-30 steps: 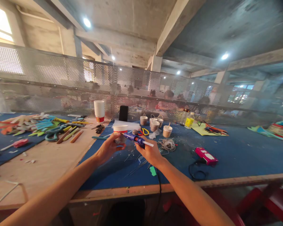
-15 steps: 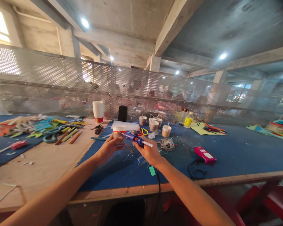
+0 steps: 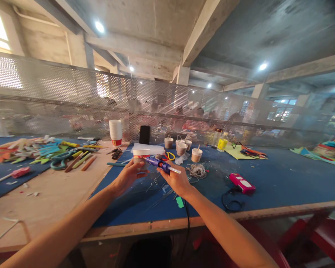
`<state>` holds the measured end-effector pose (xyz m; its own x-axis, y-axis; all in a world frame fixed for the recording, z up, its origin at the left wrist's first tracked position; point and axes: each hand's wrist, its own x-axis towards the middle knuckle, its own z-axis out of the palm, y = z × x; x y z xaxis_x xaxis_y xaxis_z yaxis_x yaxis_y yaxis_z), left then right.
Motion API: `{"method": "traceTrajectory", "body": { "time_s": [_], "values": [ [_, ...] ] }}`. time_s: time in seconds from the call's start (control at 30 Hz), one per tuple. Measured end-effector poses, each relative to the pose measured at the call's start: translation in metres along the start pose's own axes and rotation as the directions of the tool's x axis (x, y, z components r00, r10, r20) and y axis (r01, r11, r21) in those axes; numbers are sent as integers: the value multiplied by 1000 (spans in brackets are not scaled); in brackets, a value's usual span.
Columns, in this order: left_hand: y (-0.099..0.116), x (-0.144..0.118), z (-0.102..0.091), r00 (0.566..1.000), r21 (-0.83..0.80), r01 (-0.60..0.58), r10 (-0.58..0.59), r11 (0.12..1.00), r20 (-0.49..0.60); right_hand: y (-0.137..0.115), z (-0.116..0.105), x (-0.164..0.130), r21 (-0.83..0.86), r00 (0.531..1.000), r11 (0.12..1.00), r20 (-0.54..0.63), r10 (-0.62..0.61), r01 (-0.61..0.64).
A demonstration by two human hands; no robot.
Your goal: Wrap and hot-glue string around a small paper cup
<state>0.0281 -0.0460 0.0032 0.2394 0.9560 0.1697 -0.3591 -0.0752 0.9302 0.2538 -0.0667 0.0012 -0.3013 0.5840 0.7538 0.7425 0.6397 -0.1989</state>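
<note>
My left hand [image 3: 131,172] is closed around a paper cup [image 3: 141,153], white with a red band, and covers its lower part. A purple glue gun [image 3: 159,163] is gripped in my right hand [image 3: 176,179], with a clear glue stick [image 3: 175,170] jutting from its back end. The gun's nozzle points left and is at the cup's side; whether it touches cannot be made out. Behind the cup lies a white sheet [image 3: 153,149]. Scissors with yellow and red handles [image 3: 171,156] rest just beyond the gun.
Small twine-wrapped cups [image 3: 181,149] and a twine bundle [image 3: 197,170] stand right of centre. Further right are a bottle [image 3: 222,143] and a pink device [image 3: 242,183]. A cup stack [image 3: 115,133], phone [image 3: 144,134], clay tools [image 3: 79,160] and coloured scraps [image 3: 41,147] are behind and left.
The view has shifted very slightly. Both hands, the cup and the glue gun keep nearly the same positions.
</note>
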Motion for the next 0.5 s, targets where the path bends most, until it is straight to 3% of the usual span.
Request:
{"method": "traceTrajectory", "body": {
  "time_s": [0.5],
  "values": [
    [0, 1, -1, 1000, -27, 10, -9, 1000, 8, -1, -3, 0, -23, 1000, 1000, 5, -2, 2]
  ]
}}
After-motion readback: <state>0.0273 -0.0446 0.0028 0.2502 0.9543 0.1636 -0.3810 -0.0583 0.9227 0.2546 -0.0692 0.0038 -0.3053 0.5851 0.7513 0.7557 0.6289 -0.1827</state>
